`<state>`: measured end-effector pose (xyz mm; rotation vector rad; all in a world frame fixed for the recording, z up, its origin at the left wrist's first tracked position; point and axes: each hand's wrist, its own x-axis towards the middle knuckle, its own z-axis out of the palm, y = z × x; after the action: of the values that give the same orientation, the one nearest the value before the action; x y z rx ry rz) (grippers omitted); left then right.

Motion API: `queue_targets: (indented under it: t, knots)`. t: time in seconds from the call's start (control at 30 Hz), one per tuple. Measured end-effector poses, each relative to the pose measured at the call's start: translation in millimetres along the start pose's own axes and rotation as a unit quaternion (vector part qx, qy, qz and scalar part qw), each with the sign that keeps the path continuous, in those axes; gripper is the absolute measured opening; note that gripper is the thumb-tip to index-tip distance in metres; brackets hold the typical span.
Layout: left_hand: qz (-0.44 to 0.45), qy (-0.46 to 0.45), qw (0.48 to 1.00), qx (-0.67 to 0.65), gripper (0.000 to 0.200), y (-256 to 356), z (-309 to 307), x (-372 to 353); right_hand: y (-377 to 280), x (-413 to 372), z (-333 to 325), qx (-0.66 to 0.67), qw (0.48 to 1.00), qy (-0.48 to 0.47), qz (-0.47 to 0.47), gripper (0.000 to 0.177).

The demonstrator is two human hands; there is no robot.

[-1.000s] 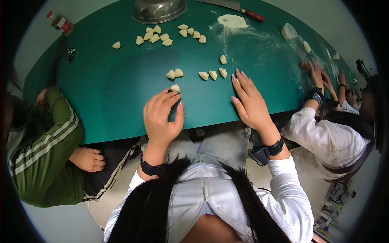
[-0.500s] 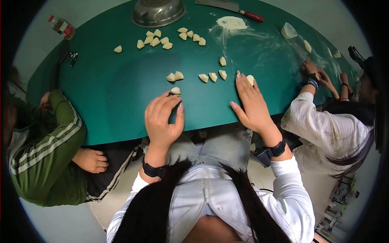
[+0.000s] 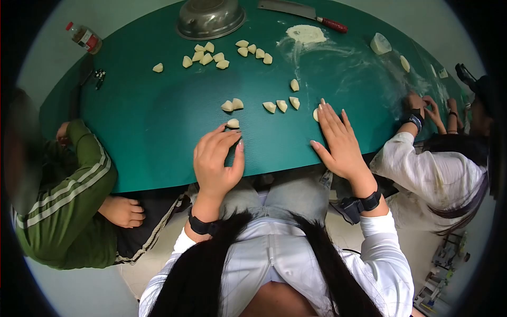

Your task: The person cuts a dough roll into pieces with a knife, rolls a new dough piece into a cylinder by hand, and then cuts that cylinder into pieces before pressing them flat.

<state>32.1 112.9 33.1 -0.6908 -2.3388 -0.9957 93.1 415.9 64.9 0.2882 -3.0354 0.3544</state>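
Observation:
My right hand (image 3: 339,141) lies flat with its fingers stretched out over a piece of dough (image 3: 316,114), whose pale edge shows left of the fingers. The rest of that piece is hidden under them. Loosely curved, with the thumb apart, my left hand (image 3: 217,159) rests near the table edge. Its fingertips are right at a small dough piece (image 3: 233,123). Just beyond sit two more pieces (image 3: 227,106) side by side. Between my hands, a short row of cut dough pieces (image 3: 282,106) lies on the green table (image 3: 174,142), with a single piece (image 3: 294,84) behind it.
Farther back are several dough pieces (image 3: 206,58), a metal bowl (image 3: 210,24), a flour pile (image 3: 306,34) and a cleaver (image 3: 288,7). A plastic cup (image 3: 380,44) stands at right, a red-capped jar (image 3: 84,38) at far left. People sit close on both sides.
My right hand has shifted slightly right and back toward me; the dough under it now shows left of the fingers instead of right. My left hand keeps its place. The view has shifted a little.

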Motion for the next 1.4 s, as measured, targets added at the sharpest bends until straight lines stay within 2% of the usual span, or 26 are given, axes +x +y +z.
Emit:
queue_targets:
  t: [0.13, 0.27, 0.4, 0.73, 0.83, 0.97, 1.07, 1.13, 1.23, 1.3, 1.4]
  knots:
    - [-0.004, -0.004, 1.0, -0.001, 0.016, -1, 0, 0, 8, -4, -11, 0.012, 1.0, -0.028, -0.006, 0.075]
    - [-0.002, -0.003, 1.0, 0.001, 0.015, -2, 1, 1, 14, -4, -18, -0.016, 0.999, 0.044, 0.024, 0.074]
    - [-0.005, -0.01, 1.0, -0.004, 0.013, 4, -2, 3, 3, 6, -4, 0.019, 0.998, 0.023, -0.052, 0.072]
    - [-0.006, -0.007, 1.0, 0.009, 0.011, 1, 1, -2, 11, 15, 11, 0.006, 0.998, 0.067, 0.012, 0.072]
    - [-0.007, -0.01, 1.0, 0.009, 0.011, 3, 0, 0, 1, 14, 13, 0.037, 0.997, 0.065, -0.03, 0.075]
    - [-0.004, -0.004, 1.0, 0.016, 0.012, 0, 2, -1, -24, 1, 13, 0.059, 0.992, 0.013, -0.109, 0.08]
    - [-0.006, -0.003, 1.0, 0.017, 0.011, 2, 3, -1, -18, -2, 7, 0.022, 0.993, -0.022, -0.112, 0.081]
    - [-0.006, -0.004, 1.0, 0.02, 0.011, 1, 2, -1, 28, 9, 16, -0.028, 0.998, 0.048, 0.004, 0.086]
    - [-0.008, -0.002, 1.0, 0.015, 0.011, 3, 4, 2, 55, 27, 14, -0.148, 0.955, 0.177, 0.188, 0.089]
    - [-0.011, -0.004, 1.0, 0.01, 0.009, 7, 0, 3, 36, 33, 9, -0.026, 0.971, 0.202, 0.123, 0.086]
    - [-0.009, -0.005, 1.0, 0.012, 0.009, 6, 0, 2, 0, 35, 16, 0.015, 0.992, 0.115, 0.049, 0.083]
